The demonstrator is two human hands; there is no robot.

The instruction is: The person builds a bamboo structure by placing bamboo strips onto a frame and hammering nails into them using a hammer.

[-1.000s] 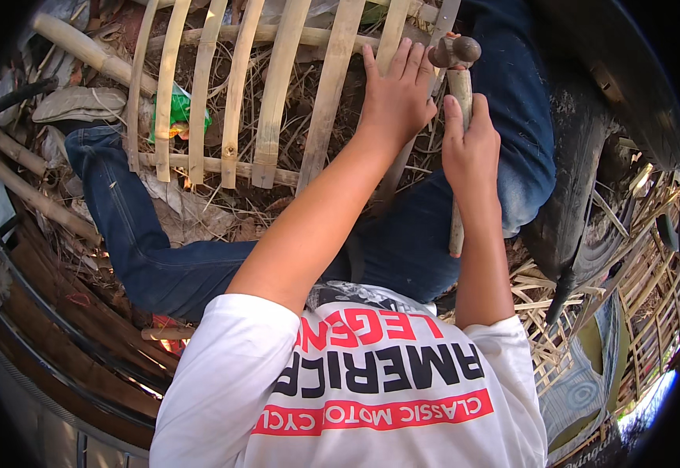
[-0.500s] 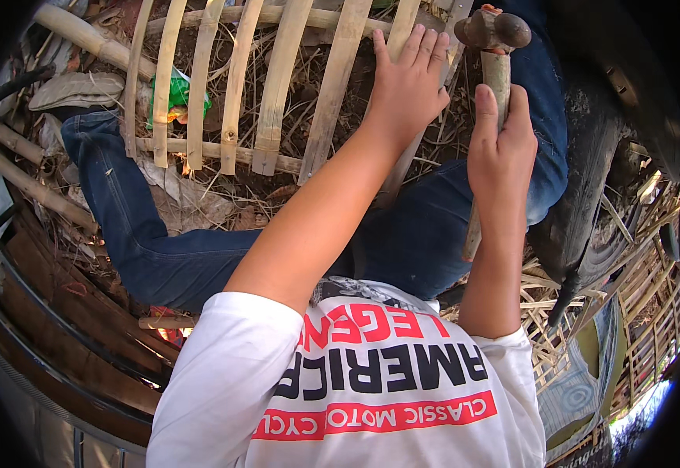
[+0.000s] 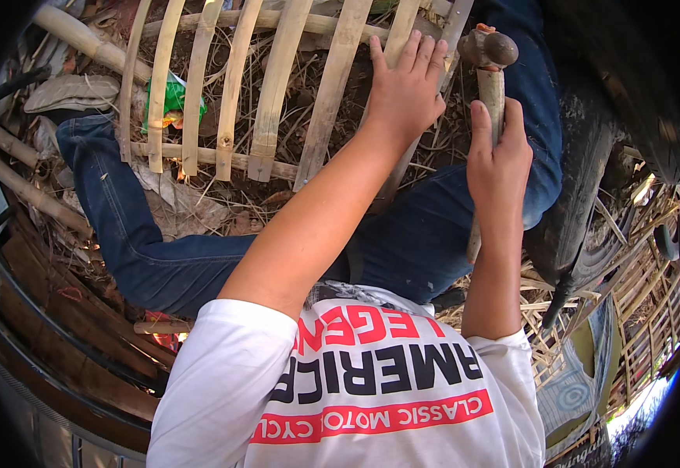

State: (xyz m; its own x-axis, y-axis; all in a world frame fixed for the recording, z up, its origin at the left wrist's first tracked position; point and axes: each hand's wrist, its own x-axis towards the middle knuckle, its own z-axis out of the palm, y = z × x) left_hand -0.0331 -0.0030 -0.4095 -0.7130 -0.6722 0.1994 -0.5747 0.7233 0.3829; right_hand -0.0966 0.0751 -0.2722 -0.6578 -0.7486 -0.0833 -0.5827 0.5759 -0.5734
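My right hand [image 3: 500,152] is wrapped round the wooden handle of a hammer [image 3: 492,90], its thumb along the shaft. The hammer's dark, rounded metal head is raised at the top, above my right thigh. My left hand [image 3: 406,87] lies palm down with fingers stretched over a flat bamboo slat [image 3: 400,35] near the right end of a bamboo frame. Several split slats [image 3: 273,93] run side by side across two round bamboo poles [image 3: 227,17]. Whatever lies under my left palm is hidden.
My legs in blue jeans [image 3: 152,253] spread on either side of the frame's near end. Dry straw, leaves and a green wrapper [image 3: 174,100] lie beneath the slats. A dark tyre [image 3: 574,195] is at the right, beside woven bamboo panels [image 3: 652,320]. Black curved metal bars [image 3: 51,335] stand at the left.
The hammer and my right hand have shifted slightly down. My left hand stays on the slat, and the whole view has moved a little.
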